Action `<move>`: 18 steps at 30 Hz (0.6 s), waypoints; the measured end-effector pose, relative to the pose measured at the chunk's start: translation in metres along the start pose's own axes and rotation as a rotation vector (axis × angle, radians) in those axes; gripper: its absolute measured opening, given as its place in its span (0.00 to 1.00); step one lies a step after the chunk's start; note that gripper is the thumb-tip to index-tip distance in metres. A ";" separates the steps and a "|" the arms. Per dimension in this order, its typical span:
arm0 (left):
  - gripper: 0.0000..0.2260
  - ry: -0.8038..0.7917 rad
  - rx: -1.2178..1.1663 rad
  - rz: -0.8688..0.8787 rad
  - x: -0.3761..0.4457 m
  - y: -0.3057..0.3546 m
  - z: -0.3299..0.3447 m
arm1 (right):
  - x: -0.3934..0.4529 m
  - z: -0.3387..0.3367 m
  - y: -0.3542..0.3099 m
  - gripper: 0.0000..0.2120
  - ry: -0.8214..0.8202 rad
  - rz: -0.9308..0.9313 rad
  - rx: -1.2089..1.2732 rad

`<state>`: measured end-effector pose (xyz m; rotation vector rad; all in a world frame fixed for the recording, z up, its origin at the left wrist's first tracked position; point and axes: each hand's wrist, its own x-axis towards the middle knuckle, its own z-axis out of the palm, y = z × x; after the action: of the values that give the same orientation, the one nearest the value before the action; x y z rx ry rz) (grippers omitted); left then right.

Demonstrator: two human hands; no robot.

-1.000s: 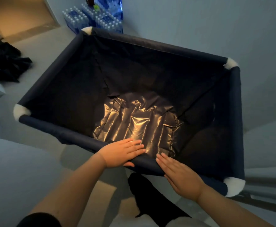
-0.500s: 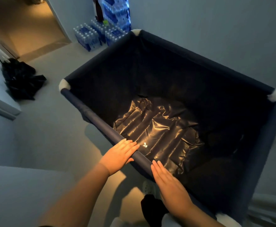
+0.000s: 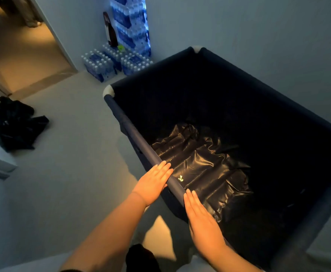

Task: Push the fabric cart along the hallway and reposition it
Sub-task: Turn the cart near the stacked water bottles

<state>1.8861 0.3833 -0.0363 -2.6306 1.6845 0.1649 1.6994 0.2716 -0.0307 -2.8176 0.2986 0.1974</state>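
Observation:
The fabric cart (image 3: pixel 133 132) is a large dark navy bin with padded rim bars and white corner joints, filling the right half of the view. A crumpled shiny black liner (image 3: pixel 204 163) lies on its bottom. My left hand (image 3: pixel 154 181) lies flat against the outer side of the near rim bar, fingers straight. My right hand (image 3: pixel 202 218) rests flat on top of the same bar a little nearer to me, fingers straight and together. Neither hand wraps around the bar.
Packs of water bottles (image 3: pixel 109 61) are stacked on the floor and against the far wall (image 3: pixel 259 36), just beyond the cart's far corner. A black bundle (image 3: pixel 15 128) lies on the floor at left. A lit doorway (image 3: pixel 23 52) opens at upper left.
The cart has swung and slid to the right, towards the wall, with its far corner nearing the bottle packs. Both hands stayed flat on the near bar and followed it.

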 end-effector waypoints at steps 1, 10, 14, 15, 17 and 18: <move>0.22 0.001 -0.004 0.026 0.006 -0.012 0.000 | 0.009 -0.001 -0.005 0.39 0.004 0.023 0.004; 0.23 0.011 0.008 0.201 0.063 -0.102 -0.004 | 0.091 -0.005 -0.039 0.47 0.039 0.163 -0.120; 0.24 0.022 -0.022 0.235 0.090 -0.135 -0.011 | 0.128 -0.005 -0.048 0.48 0.081 0.229 -0.050; 0.24 0.034 -0.008 0.251 0.096 -0.143 -0.013 | 0.138 -0.004 -0.050 0.48 0.091 0.227 -0.067; 0.25 0.079 0.009 0.266 0.111 -0.159 -0.019 | 0.161 -0.008 -0.051 0.46 0.082 0.220 -0.079; 0.25 0.072 0.006 0.272 0.118 -0.166 -0.022 | 0.174 -0.010 -0.051 0.43 0.083 0.212 -0.101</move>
<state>2.0876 0.3443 -0.0335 -2.4188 2.0577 0.0675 1.8806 0.2838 -0.0363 -2.8956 0.6232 0.1453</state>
